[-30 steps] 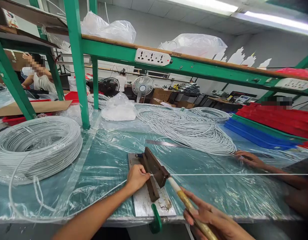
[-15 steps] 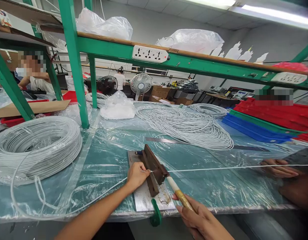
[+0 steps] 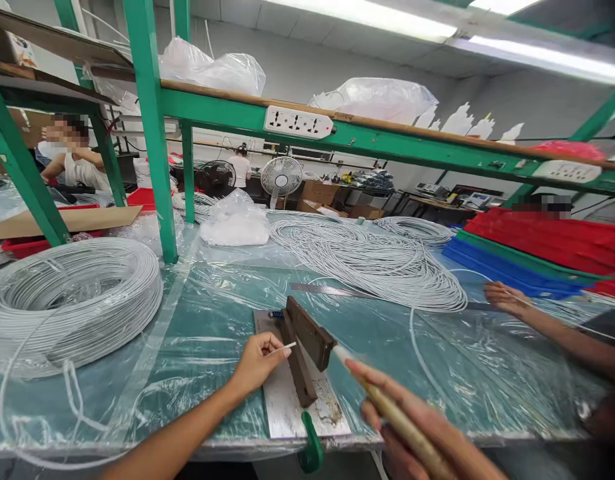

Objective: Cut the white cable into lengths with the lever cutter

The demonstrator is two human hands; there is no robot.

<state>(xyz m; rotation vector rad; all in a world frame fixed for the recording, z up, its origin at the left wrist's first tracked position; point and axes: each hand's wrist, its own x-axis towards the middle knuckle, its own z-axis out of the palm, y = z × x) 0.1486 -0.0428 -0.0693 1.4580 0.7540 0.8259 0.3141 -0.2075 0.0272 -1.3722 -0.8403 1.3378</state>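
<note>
My left hand [image 3: 260,360] pinches a white cable [image 3: 291,345], its short free end pointing right over the near bar of a brown metal lever cutter [image 3: 307,337]. The cutter sits on a metal plate [image 3: 284,413] at the table's front. My right hand [image 3: 417,417] is around the cutter's long handle [image 3: 387,403], which slants down toward me; the fingers are slightly blurred. At the left lies a thick coil of white cable [image 3: 132,300] in clear plastic. A loose heap of white cable lengths [image 3: 367,260] lies behind the cutter.
A co-worker's hand [image 3: 504,297] holds a cable at the right. Stacked red, green and blue trays [image 3: 497,267] stand beyond it. A green post [image 3: 154,167] and shelf beam rise over the table. A green clamp handle [image 3: 311,447] sticks out at the front edge. A steel ruler [image 3: 332,289] lies behind the cutter.
The cable that stretched right through the cutter is now apart from the end in my left hand. My right hand and the handle have shifted. The co-worker's hand has moved up and away with cable.
</note>
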